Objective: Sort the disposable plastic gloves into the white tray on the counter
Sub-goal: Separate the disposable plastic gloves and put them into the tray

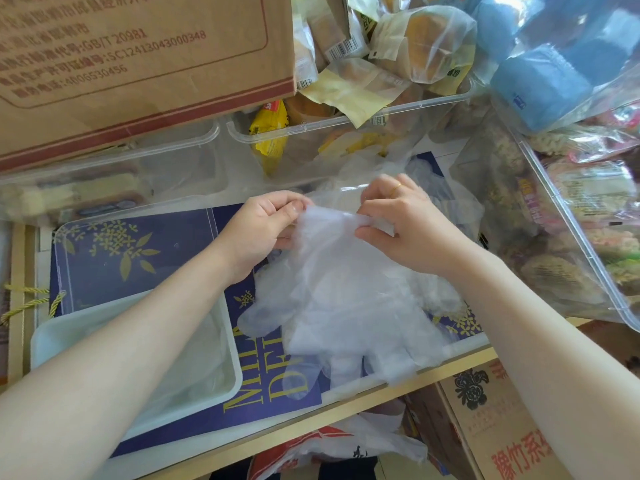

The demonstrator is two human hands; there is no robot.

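A clear disposable plastic glove (341,306) hangs by its cuff, fingers pointing down toward the counter's front edge. My left hand (266,226) pinches the cuff's left side and my right hand (398,223) pinches its right side, holding it up over the dark blue box. More crumpled clear gloves (426,188) lie behind and right of my right hand. The white tray (52,341) sits at the lower left, partly hidden under my left forearm, with thin clear plastic lying in it.
A dark blue gift box (138,244) with gold flowers covers the counter. Clear bins of packaged bread (346,133) stand behind, a cardboard box (138,64) at the upper left, and a snack bin (571,237) at the right. Cartons (502,427) sit below the counter edge.
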